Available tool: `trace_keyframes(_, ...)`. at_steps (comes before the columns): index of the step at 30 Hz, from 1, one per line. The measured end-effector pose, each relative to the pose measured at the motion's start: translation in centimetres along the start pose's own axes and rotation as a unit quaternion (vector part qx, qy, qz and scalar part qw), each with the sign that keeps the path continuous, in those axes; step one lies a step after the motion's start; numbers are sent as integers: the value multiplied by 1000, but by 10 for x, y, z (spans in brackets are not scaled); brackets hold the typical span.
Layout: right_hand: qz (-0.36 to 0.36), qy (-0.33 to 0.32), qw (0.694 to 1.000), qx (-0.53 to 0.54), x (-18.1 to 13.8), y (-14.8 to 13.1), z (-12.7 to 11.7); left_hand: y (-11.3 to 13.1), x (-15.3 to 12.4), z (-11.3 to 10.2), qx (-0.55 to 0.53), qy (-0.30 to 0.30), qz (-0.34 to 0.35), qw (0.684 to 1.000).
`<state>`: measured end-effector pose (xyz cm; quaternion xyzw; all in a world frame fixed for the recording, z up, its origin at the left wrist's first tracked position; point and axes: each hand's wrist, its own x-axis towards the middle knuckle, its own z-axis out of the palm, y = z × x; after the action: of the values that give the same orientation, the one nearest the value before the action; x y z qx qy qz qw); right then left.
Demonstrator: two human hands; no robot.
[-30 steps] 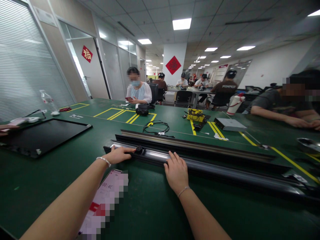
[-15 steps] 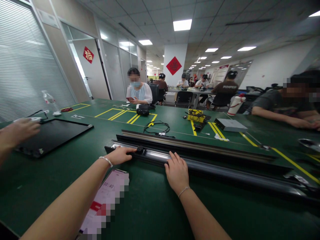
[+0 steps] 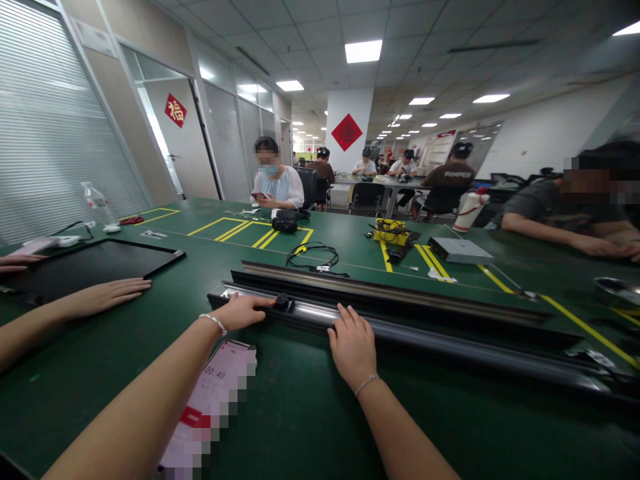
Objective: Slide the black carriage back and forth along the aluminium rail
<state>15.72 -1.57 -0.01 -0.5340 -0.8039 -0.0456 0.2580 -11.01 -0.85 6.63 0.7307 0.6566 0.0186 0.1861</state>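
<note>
A long black rail [image 3: 430, 342] with a shiny grey channel lies across the green table in front of me. A small black block [image 3: 284, 302] sits in its channel near the left end. My left hand [image 3: 245, 312] rests at that end, index finger stretched out and touching the block; its other fingers are partly hidden. Farther along, my right hand [image 3: 354, 340] lies over the rail's near edge, fingers stretched out and holding nothing. Just behind is a second black rail [image 3: 400, 293], roughly parallel. Below my left wrist lies a phone [image 3: 213, 393] with a timer on its screen.
At left, a co-worker's hands [image 3: 113, 295] are at a flat black panel [image 3: 115, 260]. Past the rails are a coiled black cable [image 3: 313, 252], a yellow box [image 3: 391, 230] with cables and a grey box [image 3: 461, 251]. Other people sit around the table.
The co-worker's raised hand at left has come down flat by the black panel's near edge, and another hand shows at the far left. My hands, the block and the rails look unmoved.
</note>
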Motion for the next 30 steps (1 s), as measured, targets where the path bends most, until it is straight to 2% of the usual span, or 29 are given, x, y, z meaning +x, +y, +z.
trace_keyframes(30,6,-2,1000,7,0,0,1,6,7,-6,28,-65,-8,997)
